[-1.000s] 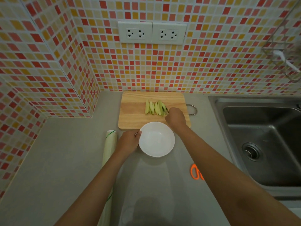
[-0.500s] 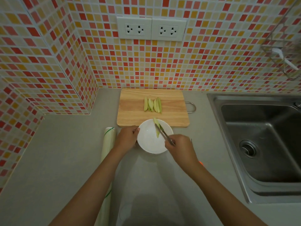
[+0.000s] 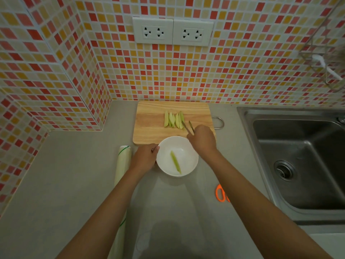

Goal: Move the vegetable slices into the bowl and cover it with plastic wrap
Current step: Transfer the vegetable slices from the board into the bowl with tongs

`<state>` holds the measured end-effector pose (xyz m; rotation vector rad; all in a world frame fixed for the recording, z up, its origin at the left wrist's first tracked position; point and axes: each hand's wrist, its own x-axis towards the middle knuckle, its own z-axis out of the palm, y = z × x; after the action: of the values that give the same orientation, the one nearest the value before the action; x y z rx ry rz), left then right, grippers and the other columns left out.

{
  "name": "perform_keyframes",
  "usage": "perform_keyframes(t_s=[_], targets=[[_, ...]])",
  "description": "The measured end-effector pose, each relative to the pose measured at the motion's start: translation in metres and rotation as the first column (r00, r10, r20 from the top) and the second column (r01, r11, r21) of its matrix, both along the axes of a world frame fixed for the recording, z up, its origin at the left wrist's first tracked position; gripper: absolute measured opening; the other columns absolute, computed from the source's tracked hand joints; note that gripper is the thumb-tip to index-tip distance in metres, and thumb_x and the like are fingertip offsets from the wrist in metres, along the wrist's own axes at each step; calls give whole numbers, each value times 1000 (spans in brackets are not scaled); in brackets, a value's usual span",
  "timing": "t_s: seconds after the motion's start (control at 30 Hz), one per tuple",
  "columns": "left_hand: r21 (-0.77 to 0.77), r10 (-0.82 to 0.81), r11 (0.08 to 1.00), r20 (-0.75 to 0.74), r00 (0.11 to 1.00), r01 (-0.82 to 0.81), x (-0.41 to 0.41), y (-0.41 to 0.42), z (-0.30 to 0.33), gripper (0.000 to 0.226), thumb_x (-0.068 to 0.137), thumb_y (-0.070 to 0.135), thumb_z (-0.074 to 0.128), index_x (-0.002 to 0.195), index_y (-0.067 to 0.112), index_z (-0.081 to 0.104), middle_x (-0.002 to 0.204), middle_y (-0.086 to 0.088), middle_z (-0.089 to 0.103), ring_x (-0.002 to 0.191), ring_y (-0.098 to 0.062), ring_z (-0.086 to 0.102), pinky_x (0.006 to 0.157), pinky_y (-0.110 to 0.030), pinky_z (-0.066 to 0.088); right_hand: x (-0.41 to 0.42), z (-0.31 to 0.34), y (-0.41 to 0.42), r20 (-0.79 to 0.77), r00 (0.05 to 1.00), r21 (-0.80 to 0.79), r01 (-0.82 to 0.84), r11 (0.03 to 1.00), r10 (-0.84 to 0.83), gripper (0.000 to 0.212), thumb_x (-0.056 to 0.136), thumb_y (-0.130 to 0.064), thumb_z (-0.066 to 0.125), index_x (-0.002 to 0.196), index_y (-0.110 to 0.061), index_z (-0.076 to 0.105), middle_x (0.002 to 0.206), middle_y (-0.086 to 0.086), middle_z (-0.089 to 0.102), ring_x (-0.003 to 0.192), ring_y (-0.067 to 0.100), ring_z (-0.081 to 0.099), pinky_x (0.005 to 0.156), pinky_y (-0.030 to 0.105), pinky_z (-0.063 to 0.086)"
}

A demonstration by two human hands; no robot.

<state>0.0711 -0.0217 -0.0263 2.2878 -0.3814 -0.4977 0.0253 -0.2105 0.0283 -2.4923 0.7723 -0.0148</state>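
A white bowl (image 3: 188, 150) stands on the grey counter just in front of a wooden cutting board (image 3: 149, 128). One green vegetable slice (image 3: 175, 162) lies inside the bowl. Several more green slices (image 3: 173, 119) lie side by side on the board. My left hand (image 3: 145, 157) holds the bowl's left rim. My right hand (image 3: 202, 139) grips metal tongs (image 3: 188, 126) over the board, their tips apart beside the rightmost slice. A roll of plastic wrap (image 3: 122, 165) lies on the counter left of my left arm.
Orange-handled scissors (image 3: 221, 193) lie on the counter right of my right arm. A steel sink (image 3: 302, 157) fills the right side. Mosaic-tiled walls close the back and left, with two sockets (image 3: 172, 31) above the board.
My right hand dropped a slice into the bowl and moved the tongs back up to the slices on the board. My left hand stayed on the bowl's rim.
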Motion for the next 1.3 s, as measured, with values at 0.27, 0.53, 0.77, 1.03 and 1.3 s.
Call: perform_keyframes(t_s=[0.27, 0.53, 0.77, 1.03, 1.3], targets=[[-34, 0, 999, 3, 1000, 0, 0, 3, 0, 34, 99, 24, 40, 94, 9, 71, 76, -10, 71, 63, -26, 65, 71, -44, 57, 47, -25, -15, -37, 999, -53, 26, 998, -28, 36, 86, -1, 51, 55, -12, 34, 78, 11, 59, 81, 32, 61, 55, 28, 32], [-46, 4, 999, -13, 1000, -5, -1, 2, 1, 31, 99, 23, 41, 93, 13, 70, 68, -1, 67, 54, -19, 62, 69, -37, 54, 1, -1, -14, 135, 990, 154, 22, 988, -43, 44, 81, -2, 55, 47, -13, 31, 46, 0, 27, 44, 11, 23, 44, 27, 14], [-44, 20, 999, -37, 999, -21, -1, 1, 2, 28, 99, 24, 42, 95, 16, 69, 67, 2, 65, 55, -20, 64, 66, -34, 54, -98, 9, 23, 121, 989, 226, -107, 968, 81, 45, 83, -10, 58, 48, -18, 32, 50, 1, 29, 49, 12, 26, 51, 30, 19], [-52, 21, 998, -31, 999, -23, 1, 1, 1, 31, 99, 22, 42, 96, 10, 70, 75, -9, 70, 61, -30, 68, 68, -37, 55, -81, 6, 23, 29, 994, 108, -108, 988, 105, 42, 83, -17, 58, 49, -14, 35, 46, -1, 31, 45, 14, 32, 46, 28, 20], [-53, 18, 998, -24, 1000, -19, 1, 1, 0, 29, 98, 23, 43, 88, 17, 69, 68, -3, 68, 56, -23, 66, 63, -32, 53, 34, -14, -7, -41, 999, 10, 2, 1000, -2, 27, 84, -12, 59, 62, -9, 45, 63, 0, 49, 66, 24, 52, 46, 27, 29]])
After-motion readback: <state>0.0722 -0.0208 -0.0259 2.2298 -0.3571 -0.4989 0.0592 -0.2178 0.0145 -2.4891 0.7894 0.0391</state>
